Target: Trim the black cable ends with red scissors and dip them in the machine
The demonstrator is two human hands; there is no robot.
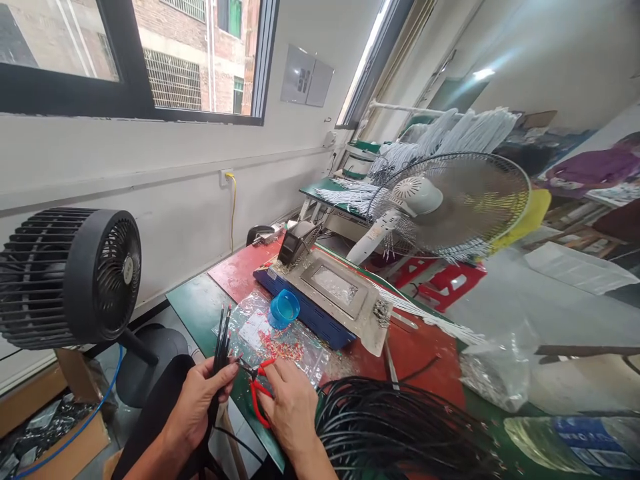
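Note:
My left hand is closed round several black cables, whose ends stick up above the fingers with small coloured wire tips. Facing it, my right hand grips red-handled wire cutters. The jaws of the cutters point left and lie close to the cable tips by my left thumb; whether they touch a wire is too small to tell. Beyond the hands, small red and pale scraps are scattered on a clear plastic bag. A blue cup stands at the bag's far side.
A big bundle of black cables lies to the right. Behind the cup sits a blue-sided machine with a beige top. A black fan stands left, a large white fan at back right. A plastic bottle lies at lower right.

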